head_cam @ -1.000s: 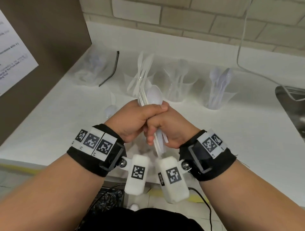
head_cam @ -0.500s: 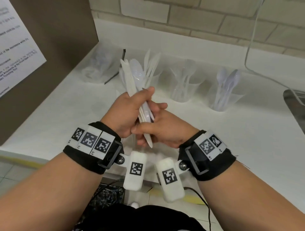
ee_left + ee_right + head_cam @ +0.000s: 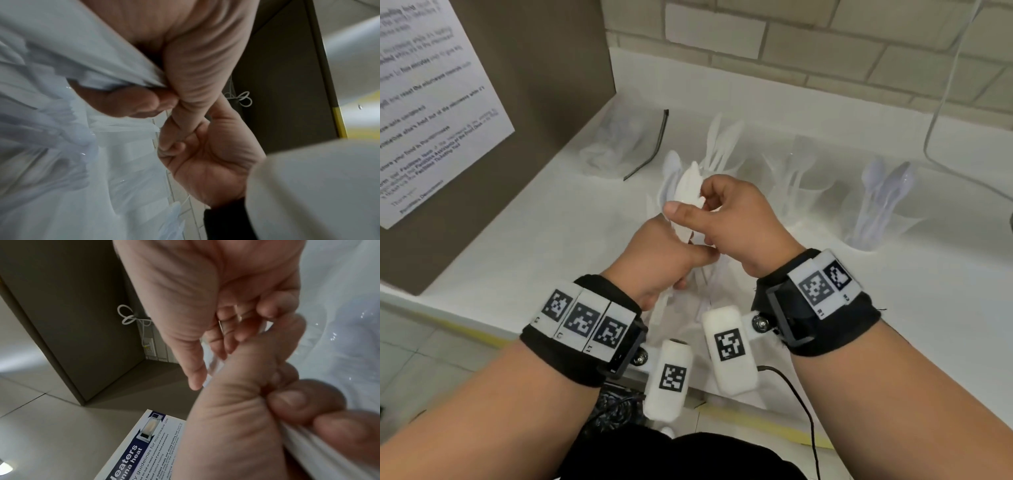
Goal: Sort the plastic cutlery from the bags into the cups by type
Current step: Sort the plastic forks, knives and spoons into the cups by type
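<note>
My left hand (image 3: 681, 260) grips a bundle of white plastic cutlery (image 3: 686, 192) by the handles, just above the white counter (image 3: 893, 308). My right hand (image 3: 698, 202) has its fingers curled at the top of the bundle and pinches one piece there; its type is hidden. The left wrist view shows the bundle (image 3: 82, 65) clamped in the left palm. In the right wrist view the right fingers (image 3: 265, 309) curl over the left hand. Behind stand three clear cups: knives (image 3: 719, 150), forks (image 3: 798, 178), spoons (image 3: 883, 205).
A crumpled clear bag (image 3: 616, 147) with a black strip lies at the back left. A brown panel (image 3: 544, 85) with a paper notice (image 3: 431, 102) walls off the left. A thin cable (image 3: 935, 102) hangs at the back right. The counter's front edge runs under my wrists.
My right hand has let go of the bundle's lower end and moved up to its top. The left hand keeps the bundle, now lower and tilted further.
</note>
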A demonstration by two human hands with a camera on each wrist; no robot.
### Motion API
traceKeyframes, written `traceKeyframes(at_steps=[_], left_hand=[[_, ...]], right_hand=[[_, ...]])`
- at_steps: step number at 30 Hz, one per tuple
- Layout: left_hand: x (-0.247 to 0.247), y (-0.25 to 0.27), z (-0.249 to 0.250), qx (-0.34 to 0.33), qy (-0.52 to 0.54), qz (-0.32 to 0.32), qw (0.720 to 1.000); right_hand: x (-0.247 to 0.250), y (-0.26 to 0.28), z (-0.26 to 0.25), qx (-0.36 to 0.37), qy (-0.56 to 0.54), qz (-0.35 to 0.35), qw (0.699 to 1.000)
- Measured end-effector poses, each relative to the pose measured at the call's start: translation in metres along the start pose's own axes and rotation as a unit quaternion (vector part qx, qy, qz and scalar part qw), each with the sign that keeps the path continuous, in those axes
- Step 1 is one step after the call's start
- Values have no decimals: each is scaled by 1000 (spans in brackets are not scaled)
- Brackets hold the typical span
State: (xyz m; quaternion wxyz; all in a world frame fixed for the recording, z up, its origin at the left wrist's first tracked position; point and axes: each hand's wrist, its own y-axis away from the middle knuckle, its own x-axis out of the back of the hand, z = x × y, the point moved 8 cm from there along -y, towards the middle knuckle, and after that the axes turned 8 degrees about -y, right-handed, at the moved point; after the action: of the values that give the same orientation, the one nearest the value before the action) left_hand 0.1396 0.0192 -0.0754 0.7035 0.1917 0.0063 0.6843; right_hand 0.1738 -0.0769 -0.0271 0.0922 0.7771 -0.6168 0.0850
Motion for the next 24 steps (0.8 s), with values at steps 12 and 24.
traceKeyframes(at_steps=[12, 24], left_hand=[[-12, -5, -1, -9, 175, -105, 979], [4, -26, -4, 54, 204, 3, 978]], right_hand=[[-3, -17, 16, -92, -157, -62, 981], [50, -45, -6, -14, -174, 33, 984]])
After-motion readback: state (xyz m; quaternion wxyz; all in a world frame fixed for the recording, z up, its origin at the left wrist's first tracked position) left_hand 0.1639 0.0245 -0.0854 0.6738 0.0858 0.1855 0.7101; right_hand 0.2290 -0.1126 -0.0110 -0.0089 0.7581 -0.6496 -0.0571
